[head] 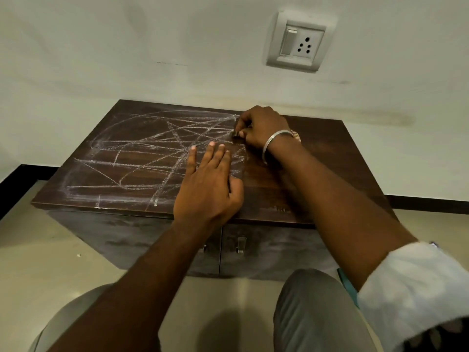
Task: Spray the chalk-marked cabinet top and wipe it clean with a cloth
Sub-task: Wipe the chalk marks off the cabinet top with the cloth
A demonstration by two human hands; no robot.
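Note:
A low dark wooden cabinet stands against the wall, and its top (330, 153) carries many crossing white chalk lines (142, 158) over its left and middle parts. My left hand (210, 184) lies flat on the top near the front edge, fingers spread, holding nothing. My right hand (261, 128), with a metal bangle on the wrist, is further back with its fingertips pinched on a small piece of chalk (234, 133) that touches the surface. No spray bottle or cloth is in view.
The cabinet has two front doors with small metal handles (241, 245). A white switch and socket plate (299, 41) is on the wall above. Beige floor lies around the cabinet, with a dark skirting along the wall. My knees (317, 308) are close to the cabinet front.

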